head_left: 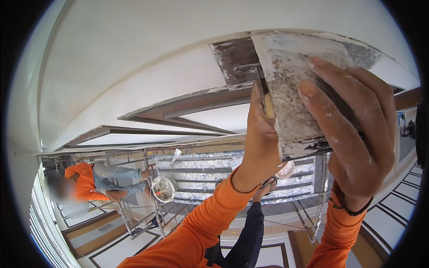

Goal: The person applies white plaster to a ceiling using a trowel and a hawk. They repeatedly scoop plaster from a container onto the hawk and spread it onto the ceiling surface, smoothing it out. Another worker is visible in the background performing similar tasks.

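Observation:
Overhead, my left hand point(261, 120) is closed around the pale handle of a plastering trowel point(234, 58). The trowel's long dark blade lies up against the white ceiling edge, partly hidden behind a plaster-smeared rectangular plate point(290, 76). My right hand point(362, 111) grips that plate, its fingers spread over the near face; the thumb is hidden. White plaster coats the plate's upper part and specks my fingers.
Recessed ceiling openings point(196, 107) with rough edges lie left of the trowel. Below is a scaffold platform point(192, 175) splattered white, carrying a bucket point(163, 189) of plaster and a round pale container point(286, 169). A person in orange point(87, 181) is on scaffolding at left.

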`<action>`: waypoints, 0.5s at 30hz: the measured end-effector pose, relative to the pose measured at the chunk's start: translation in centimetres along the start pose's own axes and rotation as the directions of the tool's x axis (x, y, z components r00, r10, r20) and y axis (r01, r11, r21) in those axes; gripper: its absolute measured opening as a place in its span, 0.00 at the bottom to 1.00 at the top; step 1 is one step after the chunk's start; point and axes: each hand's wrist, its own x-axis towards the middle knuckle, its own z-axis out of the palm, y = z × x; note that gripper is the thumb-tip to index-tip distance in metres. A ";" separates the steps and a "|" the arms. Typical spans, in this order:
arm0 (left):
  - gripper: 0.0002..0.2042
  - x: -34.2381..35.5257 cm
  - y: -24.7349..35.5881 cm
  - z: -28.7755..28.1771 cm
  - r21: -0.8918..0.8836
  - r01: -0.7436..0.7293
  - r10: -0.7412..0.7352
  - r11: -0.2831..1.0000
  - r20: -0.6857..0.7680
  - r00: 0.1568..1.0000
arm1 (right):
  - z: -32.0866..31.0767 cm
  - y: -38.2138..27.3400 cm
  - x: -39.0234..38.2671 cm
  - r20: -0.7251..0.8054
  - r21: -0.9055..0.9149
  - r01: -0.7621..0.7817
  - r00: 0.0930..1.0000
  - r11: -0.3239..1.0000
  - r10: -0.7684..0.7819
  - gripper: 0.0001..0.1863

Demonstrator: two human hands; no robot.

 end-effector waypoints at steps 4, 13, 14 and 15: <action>0.32 0.0 0.3 -0.1 -0.005 0.010 -0.010 1.000 -0.009 1.000 | 1.6 -0.3 -0.3 -0.100 0.025 -0.003 0.995 1.000 0.006 0.19; 0.36 0.0 0.2 -0.1 -0.023 0.012 -0.012 1.000 -0.031 0.999 | 1.6 -0.3 -0.2 0.124 0.035 -0.005 0.992 0.999 0.000 0.21; 0.36 -0.1 0.2 -0.1 -0.029 0.008 -0.009 1.000 -0.032 0.999 | 1.4 -0.5 0.0 0.171 0.011 -0.011 0.985 1.000 0.009 0.20; 0.36 0.0 0.1 -0.2 -0.033 0.006 -0.007 0.999 -0.033 0.999 | 1.2 -0.6 0.3 0.216 -0.014 -0.013 0.976 1.000 0.016 0.20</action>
